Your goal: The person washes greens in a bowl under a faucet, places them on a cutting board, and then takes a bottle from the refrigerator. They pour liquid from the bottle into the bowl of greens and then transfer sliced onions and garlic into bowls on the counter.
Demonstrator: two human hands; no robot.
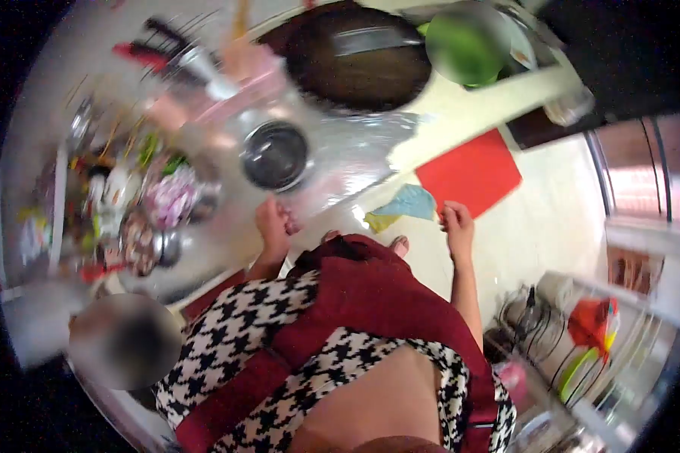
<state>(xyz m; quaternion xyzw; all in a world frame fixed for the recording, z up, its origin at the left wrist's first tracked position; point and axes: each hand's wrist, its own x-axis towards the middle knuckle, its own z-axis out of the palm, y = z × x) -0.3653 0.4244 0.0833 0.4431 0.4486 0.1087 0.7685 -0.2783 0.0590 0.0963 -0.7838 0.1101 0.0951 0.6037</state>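
Observation:
My left hand (274, 220) is over the front edge of the steel counter (234, 234), its fingers curled in, with nothing seen sticking out of them. Close in front of it stands a round dark pan or bowl (276, 156). My right hand (458, 217) hangs out to the side with fingers bent together; I cannot tell whether they grip anything. Its fingertips are right at the edge of a light blue cloth (409, 202). A yellow cloth (381, 221) peeks out under the blue one. Behind my right hand is a flat red square (476, 172).
A large dark wok (355, 57) and a green basin (467, 45) stand on the counter at the back. Pink containers (242, 87) and vegetables (175, 195) are at left. A wire rack (574, 362) with dishes stands at lower right. The floor (555, 204) is pale.

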